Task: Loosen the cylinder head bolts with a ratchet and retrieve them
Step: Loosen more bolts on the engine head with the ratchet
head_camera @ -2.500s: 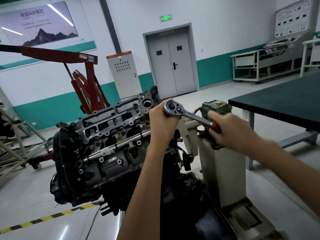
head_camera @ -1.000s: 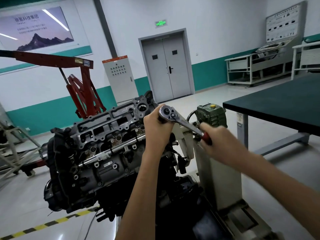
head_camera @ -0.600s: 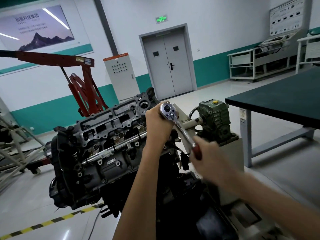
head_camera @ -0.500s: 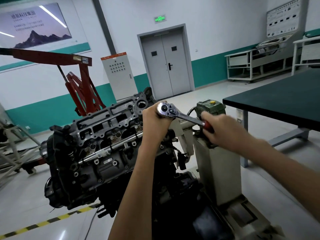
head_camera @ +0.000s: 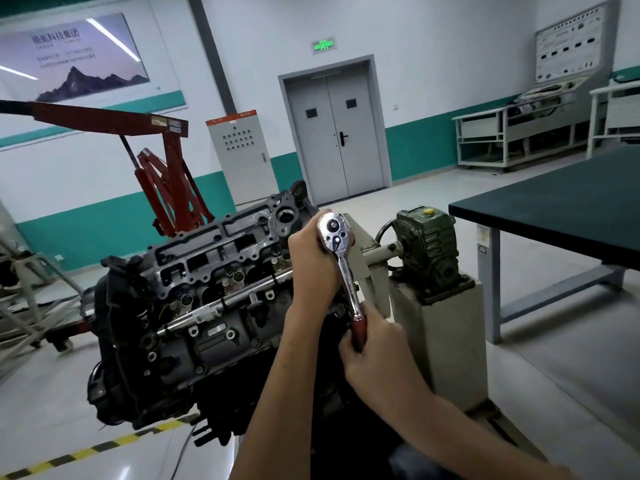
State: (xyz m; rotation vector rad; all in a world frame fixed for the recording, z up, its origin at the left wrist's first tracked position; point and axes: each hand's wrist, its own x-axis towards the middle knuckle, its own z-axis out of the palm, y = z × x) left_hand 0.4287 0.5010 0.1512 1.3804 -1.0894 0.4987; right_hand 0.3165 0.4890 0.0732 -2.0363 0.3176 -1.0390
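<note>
A grey engine with its cylinder head (head_camera: 214, 258) tilted toward me is mounted on a stand. A chrome ratchet (head_camera: 341, 258) with a red grip stands at the head's right end, its handle pointing down toward me. My left hand (head_camera: 311, 261) wraps round the ratchet just under its round head. My right hand (head_camera: 374, 348) grips the red handle end. The bolt and socket under the ratchet are hidden behind my left hand.
A green gearbox (head_camera: 427, 251) sits atop the beige stand column (head_camera: 446, 341) right of the engine. A dark-topped workbench (head_camera: 554, 209) stands at the right. A red engine crane (head_camera: 162, 178) is behind the engine. Yellow-black floor tape (head_camera: 97, 448) runs at lower left.
My right hand has swung the ratchet handle from pointing right to pointing down toward me. My left hand has stayed on the ratchet head.
</note>
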